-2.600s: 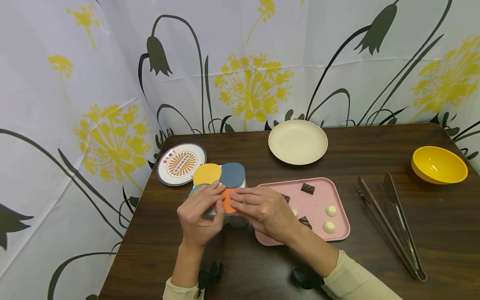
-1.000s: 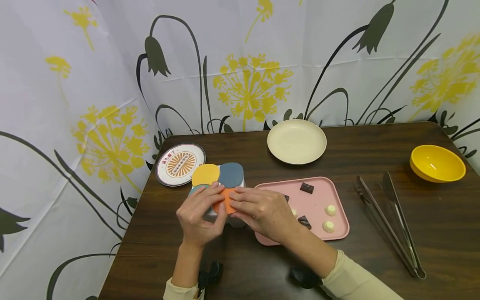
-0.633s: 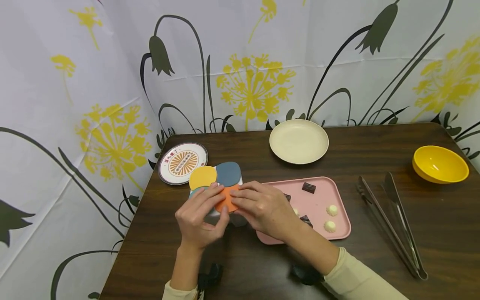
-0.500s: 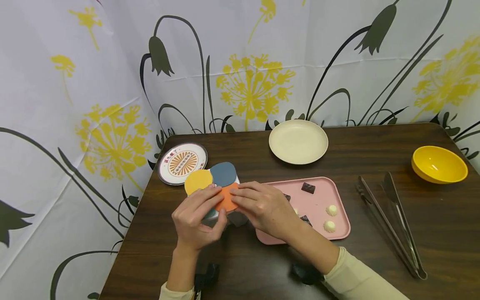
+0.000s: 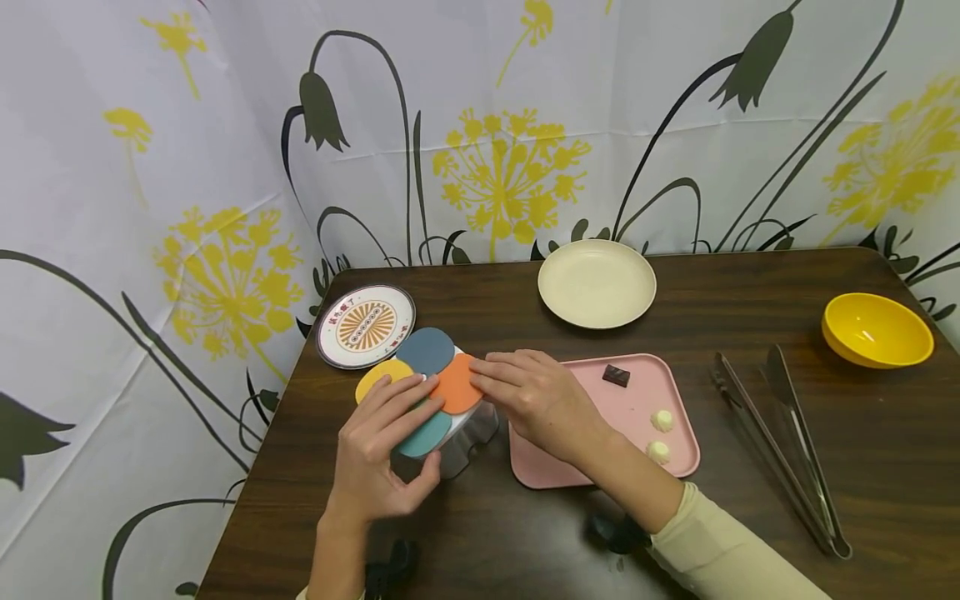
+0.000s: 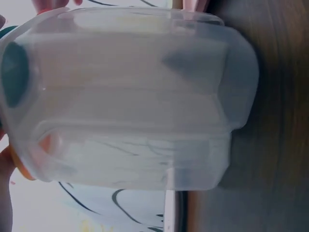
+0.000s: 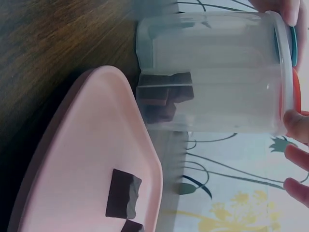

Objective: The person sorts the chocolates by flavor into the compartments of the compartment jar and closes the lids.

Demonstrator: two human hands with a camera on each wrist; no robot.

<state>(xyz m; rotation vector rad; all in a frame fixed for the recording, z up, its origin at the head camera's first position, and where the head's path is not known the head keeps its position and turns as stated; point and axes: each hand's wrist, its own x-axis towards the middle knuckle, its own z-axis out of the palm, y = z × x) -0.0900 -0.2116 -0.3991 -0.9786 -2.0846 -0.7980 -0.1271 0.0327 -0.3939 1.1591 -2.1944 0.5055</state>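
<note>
A clear plastic container (image 5: 467,433) with a four-lobed lid (yellow, blue-grey, orange, teal) sits tilted at the table's left. My left hand (image 5: 417,427) grips it, fingers stretched over the lid and thumb on its near side. My right hand (image 5: 487,379) holds the lid's orange lobe (image 5: 455,385) at its right edge. The container (image 7: 212,77) fills the right wrist view, with dark chocolate pieces (image 7: 166,94) inside. It also fills the left wrist view (image 6: 130,101). To the right, a pink tray (image 5: 675,392) carries one chocolate (image 5: 617,375) and two white sweets (image 5: 661,419).
A patterned round disc (image 5: 365,326) lies just behind the container. A cream plate (image 5: 596,283) sits at the back middle, a yellow bowl (image 5: 877,329) at the far right, and metal tongs (image 5: 780,442) to the right of the tray.
Both hands have turned the container anticlockwise and drawn it a little left and nearer. My left hand slid round to its near-left side.
</note>
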